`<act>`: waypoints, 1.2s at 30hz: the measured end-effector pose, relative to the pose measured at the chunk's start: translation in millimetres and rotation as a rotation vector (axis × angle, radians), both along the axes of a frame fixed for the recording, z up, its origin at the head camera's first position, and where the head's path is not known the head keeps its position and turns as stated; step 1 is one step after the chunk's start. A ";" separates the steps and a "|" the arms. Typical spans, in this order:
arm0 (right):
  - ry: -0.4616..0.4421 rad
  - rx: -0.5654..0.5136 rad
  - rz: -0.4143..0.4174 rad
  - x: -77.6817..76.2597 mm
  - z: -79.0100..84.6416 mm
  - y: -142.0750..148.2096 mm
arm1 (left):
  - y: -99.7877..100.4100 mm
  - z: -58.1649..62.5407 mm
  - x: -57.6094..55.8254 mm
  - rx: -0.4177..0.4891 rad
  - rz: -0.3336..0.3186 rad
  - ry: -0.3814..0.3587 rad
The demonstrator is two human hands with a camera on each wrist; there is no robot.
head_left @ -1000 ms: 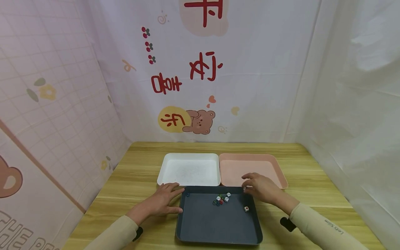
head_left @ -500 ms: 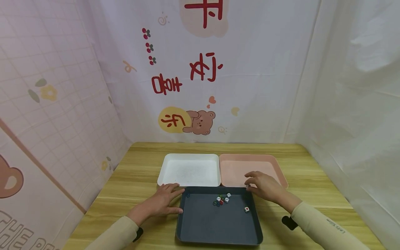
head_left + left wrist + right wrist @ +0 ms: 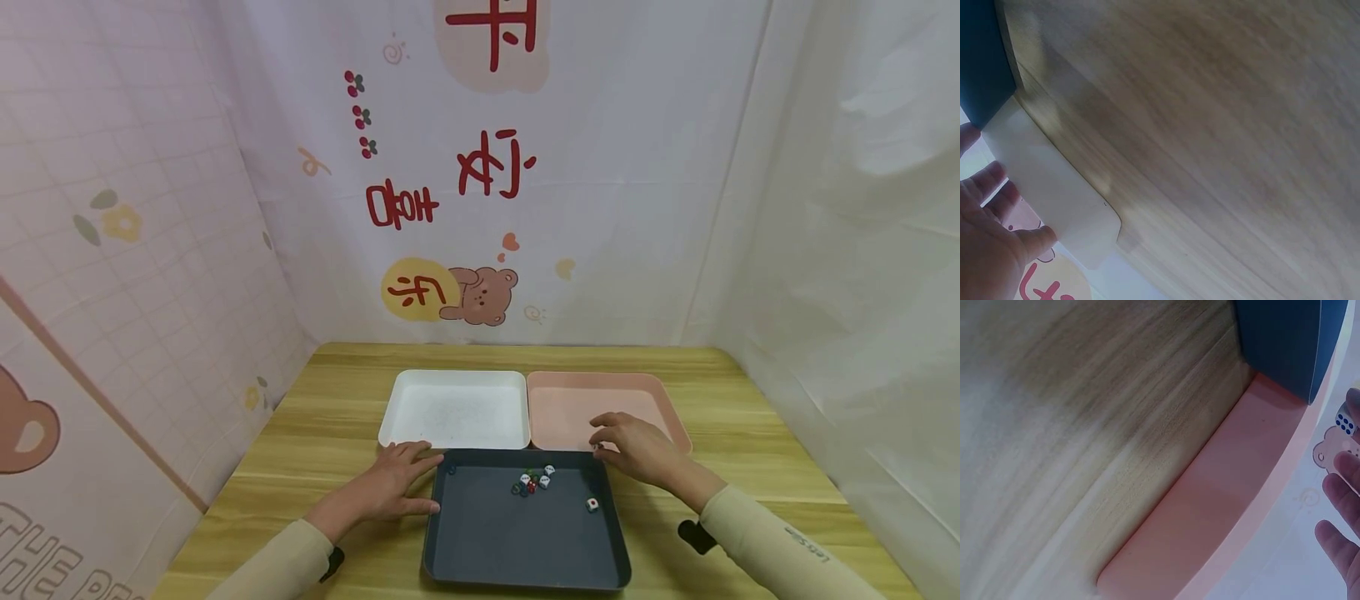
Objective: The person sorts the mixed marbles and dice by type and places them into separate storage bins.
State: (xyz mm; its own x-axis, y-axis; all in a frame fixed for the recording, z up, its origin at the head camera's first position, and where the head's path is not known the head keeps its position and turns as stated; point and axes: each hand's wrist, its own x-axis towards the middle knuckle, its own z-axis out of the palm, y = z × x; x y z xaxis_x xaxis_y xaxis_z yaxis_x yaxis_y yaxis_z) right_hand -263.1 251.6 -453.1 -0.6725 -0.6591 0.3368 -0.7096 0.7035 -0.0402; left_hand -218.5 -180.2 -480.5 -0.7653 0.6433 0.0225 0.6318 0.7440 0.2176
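My right hand (image 3: 641, 450) pinches a white die (image 3: 1345, 424) with dark pips between thumb and fingertip, above the near edge of the pink tray (image 3: 667, 400). The dark grey tray (image 3: 525, 550) holds a cluster of small pieces near its back, including a white die (image 3: 544, 482) and a red piece (image 3: 532, 486). Apart from these lies a white die with a red pip (image 3: 592, 504), toward the right side. One small dark piece (image 3: 452, 469) sits in the back left corner. With its fingers spread, my left hand (image 3: 382, 485) touches the dark tray's left rim.
A white tray (image 3: 457, 408) stands behind the dark tray, side by side with the pink one. All of them are on a wooden table (image 3: 322, 400). Printed cloth (image 3: 615, 167) hangs behind and on both sides.
With the pinched die, my right hand has moved slightly right and away from the dark tray's back right corner, toward the pink tray. My left hand stays in place.
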 end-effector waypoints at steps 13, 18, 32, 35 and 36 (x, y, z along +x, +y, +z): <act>-0.019 0.014 -0.018 0.0 -4.4 1.2 | 1.3 2.3 1.0 -0.009 -0.001 -0.014; -0.015 0.015 -0.024 1.7 -7.0 -0.1 | 1.7 3.1 2.3 -0.007 0.001 -0.011; -0.020 0.019 -0.001 0.5 -11.5 2.5 | 1.2 3.3 2.5 -0.002 0.004 -0.017; -0.019 0.015 -0.006 0.6 -11.7 2.7 | 1.4 3.4 2.1 -0.013 0.004 -0.024; -0.018 0.013 -0.007 0.6 -11.7 2.8 | 1.3 3.2 1.9 -0.017 0.003 -0.023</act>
